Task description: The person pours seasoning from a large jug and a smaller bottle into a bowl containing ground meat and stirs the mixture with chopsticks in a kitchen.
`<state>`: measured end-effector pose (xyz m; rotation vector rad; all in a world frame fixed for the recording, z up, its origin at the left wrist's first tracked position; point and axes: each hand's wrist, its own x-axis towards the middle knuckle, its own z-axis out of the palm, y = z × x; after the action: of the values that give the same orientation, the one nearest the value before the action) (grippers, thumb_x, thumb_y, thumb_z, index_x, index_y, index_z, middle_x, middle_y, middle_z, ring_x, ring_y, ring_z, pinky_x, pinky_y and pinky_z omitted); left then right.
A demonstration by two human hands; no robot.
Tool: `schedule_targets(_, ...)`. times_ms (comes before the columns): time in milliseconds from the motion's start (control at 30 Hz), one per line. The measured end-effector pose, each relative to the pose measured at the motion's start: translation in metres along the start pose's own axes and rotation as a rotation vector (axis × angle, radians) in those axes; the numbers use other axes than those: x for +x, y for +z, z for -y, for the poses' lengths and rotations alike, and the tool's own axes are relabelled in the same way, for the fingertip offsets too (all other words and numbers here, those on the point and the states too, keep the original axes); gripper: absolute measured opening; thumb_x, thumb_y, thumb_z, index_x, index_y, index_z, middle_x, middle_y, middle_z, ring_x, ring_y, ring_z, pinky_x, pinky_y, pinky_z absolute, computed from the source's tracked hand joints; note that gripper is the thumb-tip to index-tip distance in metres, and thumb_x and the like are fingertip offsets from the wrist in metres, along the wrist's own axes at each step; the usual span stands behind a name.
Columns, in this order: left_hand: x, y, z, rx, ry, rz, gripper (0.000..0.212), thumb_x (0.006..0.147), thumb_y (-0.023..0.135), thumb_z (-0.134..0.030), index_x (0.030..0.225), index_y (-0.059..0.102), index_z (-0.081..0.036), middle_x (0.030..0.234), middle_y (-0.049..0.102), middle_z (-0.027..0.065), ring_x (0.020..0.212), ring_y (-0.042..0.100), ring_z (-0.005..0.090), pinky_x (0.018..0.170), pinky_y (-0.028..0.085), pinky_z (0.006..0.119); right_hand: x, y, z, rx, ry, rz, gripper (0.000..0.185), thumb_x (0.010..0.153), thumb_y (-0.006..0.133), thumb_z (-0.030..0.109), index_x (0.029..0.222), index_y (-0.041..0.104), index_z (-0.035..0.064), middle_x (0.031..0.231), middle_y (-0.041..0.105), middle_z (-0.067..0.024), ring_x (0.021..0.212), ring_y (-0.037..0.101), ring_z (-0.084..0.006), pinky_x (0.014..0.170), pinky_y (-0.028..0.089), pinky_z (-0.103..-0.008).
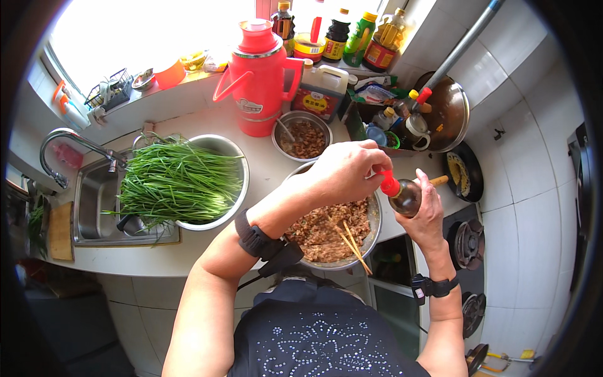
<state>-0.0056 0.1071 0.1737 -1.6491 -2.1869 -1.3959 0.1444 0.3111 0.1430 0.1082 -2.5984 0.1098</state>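
In my right hand (424, 209) is a dark glass bottle (406, 198) with a red top, tilted towards the left. The fingers of my left hand (353, 167) pinch at that red top, over the rim of a large metal bowl. Ground meat mixture (325, 235) fills much of this bowl (378, 221), and a pair of wooden chopsticks (351, 242) rests in it, leaning on the near rim. Behind it stands a smaller metal bowl (275, 141) of brown diced food with a spoon (286, 129). My left forearm hides part of the large bowl.
Long green chives (181, 184) overhang a metal basin (242, 188) beside the sink (87, 207). A red thermos (256, 89) and a soy sauce jug (318, 94) stand behind. Right are a box of bottles (353, 122), a wok (464, 108), a frying pan (476, 181) and gas burners (468, 242).
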Motion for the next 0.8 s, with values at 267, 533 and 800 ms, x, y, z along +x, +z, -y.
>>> schedule_targets(267, -0.016, 0.003, 0.012, -0.133, -0.088, -0.035, 0.016, 0.081, 0.068, -0.008, 0.097, 0.069, -0.006, 0.089, 0.063, 0.0106, 0.074, 0.066, 0.0229, 0.067, 0.053, 0.031, -0.003, 0.019, 0.004, 0.161, 0.062, 0.002, 0.096, 0.059, 0.085, 0.014, 0.139, 0.034, 0.0034, 0.113, 0.057, -0.0173, 0.103, 0.06, -0.0327, 0.091, 0.049, -0.0398)
schedule_targets(533, -0.033, 0.019, 0.012, 0.066, 0.085, -0.232, 0.028, 0.076, 0.063, 0.005, 0.101, 0.068, -0.007, 0.096, 0.064, 0.01, 0.087, 0.061, 0.0294, 0.074, 0.053, 0.037, 0.003, 0.029, 0.02, 0.389, 0.159, -0.01, 0.07, 0.068, 0.082, 0.018, 0.125, 0.048, -0.0037, 0.114, 0.059, -0.0177, 0.103, 0.061, -0.0337, 0.09, 0.05, -0.0389)
schedule_targets(800, -0.035, 0.028, 0.008, 0.264, 0.146, -0.324, 0.048, 0.063, 0.063, 0.003, 0.11, 0.061, -0.002, 0.099, 0.06, 0.0096, 0.089, 0.057, 0.0283, 0.08, 0.051, 0.036, 0.015, 0.05, 0.029, 0.532, 0.123, 0.046, 0.081, 0.063, 0.083, 0.015, 0.13, 0.04, 0.0008, 0.106, 0.061, -0.0134, 0.096, 0.061, -0.0274, 0.09, 0.05, -0.0356)
